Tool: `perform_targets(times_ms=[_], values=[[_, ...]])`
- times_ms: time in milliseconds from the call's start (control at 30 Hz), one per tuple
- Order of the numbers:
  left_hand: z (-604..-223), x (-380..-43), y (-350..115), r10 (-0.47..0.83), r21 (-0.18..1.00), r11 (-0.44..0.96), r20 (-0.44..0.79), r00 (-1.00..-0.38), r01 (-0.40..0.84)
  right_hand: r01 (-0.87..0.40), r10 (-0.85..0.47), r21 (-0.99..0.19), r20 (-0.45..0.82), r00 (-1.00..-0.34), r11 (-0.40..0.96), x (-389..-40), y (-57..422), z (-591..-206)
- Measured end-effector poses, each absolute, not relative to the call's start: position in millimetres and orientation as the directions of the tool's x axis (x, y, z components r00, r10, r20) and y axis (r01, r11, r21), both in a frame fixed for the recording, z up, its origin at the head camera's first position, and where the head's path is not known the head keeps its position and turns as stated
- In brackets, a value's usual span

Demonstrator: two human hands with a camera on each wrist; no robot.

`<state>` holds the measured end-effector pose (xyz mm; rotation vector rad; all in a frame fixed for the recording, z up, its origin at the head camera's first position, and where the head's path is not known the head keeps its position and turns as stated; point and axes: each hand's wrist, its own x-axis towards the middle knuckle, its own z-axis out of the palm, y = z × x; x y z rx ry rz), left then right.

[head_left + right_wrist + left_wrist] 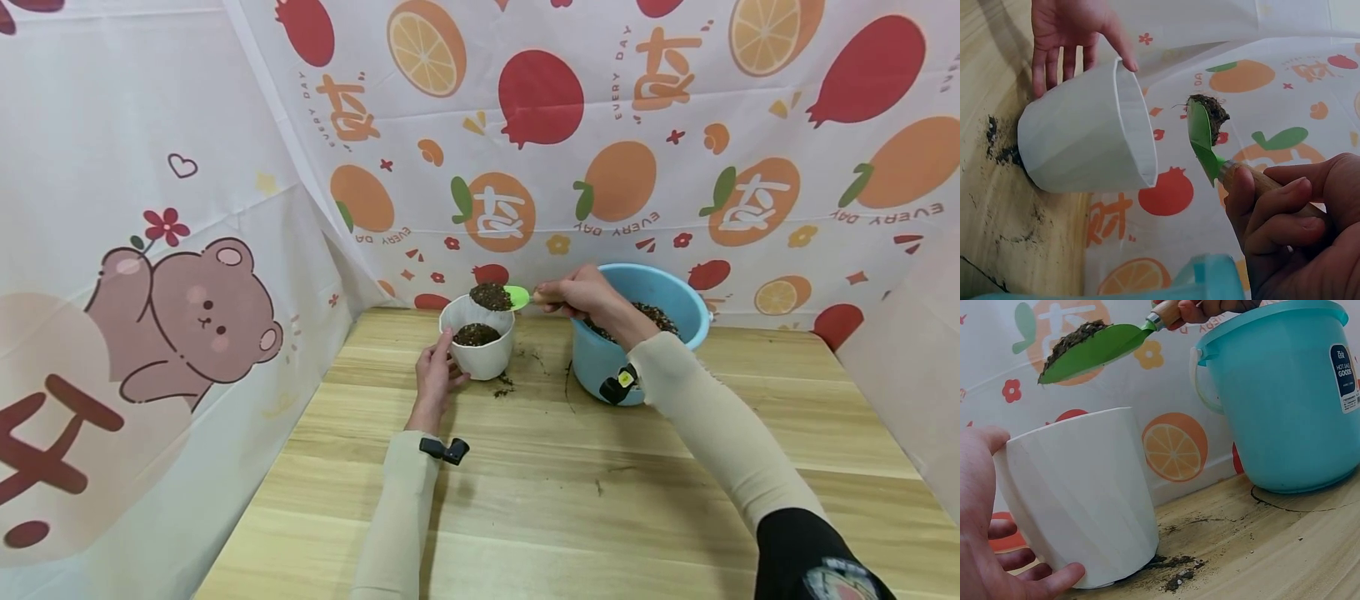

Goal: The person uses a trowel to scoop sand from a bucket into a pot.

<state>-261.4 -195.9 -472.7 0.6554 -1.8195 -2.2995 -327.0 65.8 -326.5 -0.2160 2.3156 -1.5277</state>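
A white flower pot (483,360) stands on the table with dark soil (477,335) inside. My left hand (437,375) holds it from the left, the thumb at the rim and the fingers around its lower side. My right hand (581,293) grips the wooden handle (1260,185) of a small green trowel (1100,353). The trowel's blade, heaped with soil (491,297), hangs above the pot without touching the rim. To the right, a blue bucket (600,367) holds more soil mix (654,320), partly hidden by my right forearm.
Spilled soil (1180,574) lies beside the pot's base, with thin dark strands (570,387) near the bucket. The wooden table (540,500) meets a fruit-printed cloth (540,192) at the back and a bear-printed cloth (187,325) on the left.
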Motion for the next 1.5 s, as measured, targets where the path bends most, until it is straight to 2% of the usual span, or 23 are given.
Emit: perform_targets(times_ms=[767,1233,1500], values=[[-474,-264,-198,-0.354,0.948,-0.272,-0.259,-0.899,-0.166,0.116,-0.254,-0.917,-0.225,-0.941,0.382,-314,44,-333],[-473,-261,-197,-0.361,0.951,-0.265,-0.253,-0.898,-0.162,0.081,-0.290,-0.946,-0.176,-0.941,0.313,-305,36,-339],[-471,-261,-195,-0.362,0.951,-0.265,-0.253,-0.897,-0.161,0.096,-0.306,-0.949,-0.192,-0.932,0.301,-301,31,-345]])
